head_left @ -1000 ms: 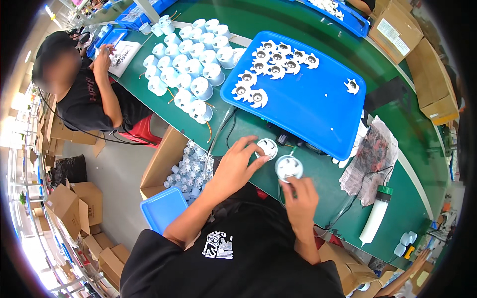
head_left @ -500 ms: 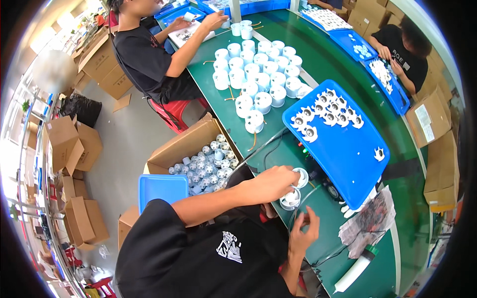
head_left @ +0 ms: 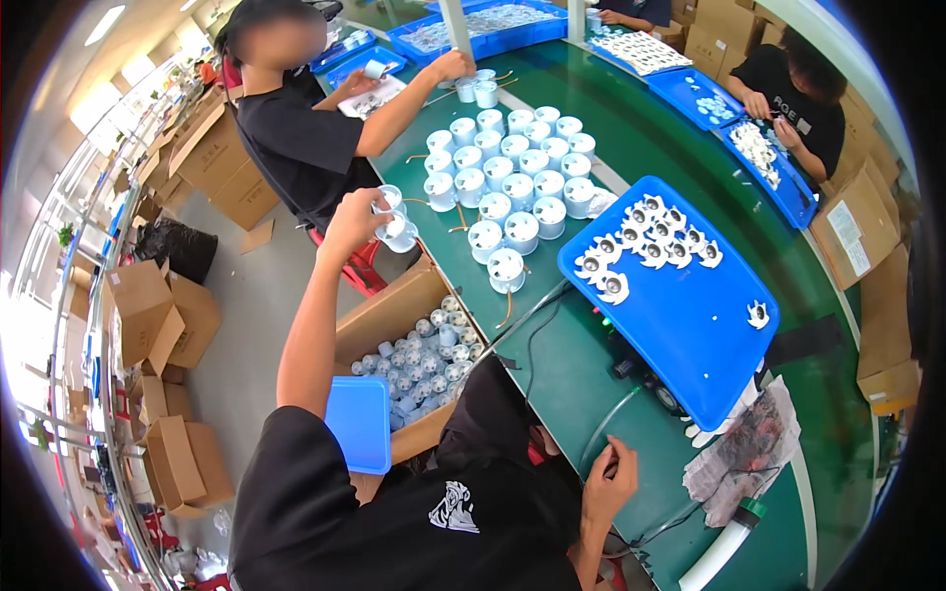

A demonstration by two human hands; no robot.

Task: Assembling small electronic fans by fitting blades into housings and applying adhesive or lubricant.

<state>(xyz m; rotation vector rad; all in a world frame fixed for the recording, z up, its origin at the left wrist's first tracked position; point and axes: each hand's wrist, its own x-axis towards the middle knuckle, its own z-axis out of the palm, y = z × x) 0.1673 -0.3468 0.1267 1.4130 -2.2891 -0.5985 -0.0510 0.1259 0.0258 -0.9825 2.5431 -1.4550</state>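
My left hand (head_left: 357, 222) is stretched out to the left, beyond the table edge and above the far end of a cardboard box. Its fingers are closed on two white cup-shaped parts (head_left: 396, 232), held side by side. More white cups (head_left: 520, 229) stand grouped on the green table, some with orange wires. My right hand (head_left: 611, 481) is over the near table edge with fingers curled in, beside a thin clear tube (head_left: 603, 426). What its fingertips hold, if anything, is hidden. The box (head_left: 367, 313) holds many small white and clear cups.
A blue tray (head_left: 680, 330) with white finned parts rests raised over dark equipment. Beside it lie a stained cloth (head_left: 749, 448) and a white tube with a green end (head_left: 724, 542). A smaller blue tray (head_left: 359, 424) sits at the box. Co-workers sit at far left and far right.
My left hand has swung from the table near the tube to the far left, carrying the two cup-shaped parts. My right hand's fingers have curled closer together. The view has shifted slightly.
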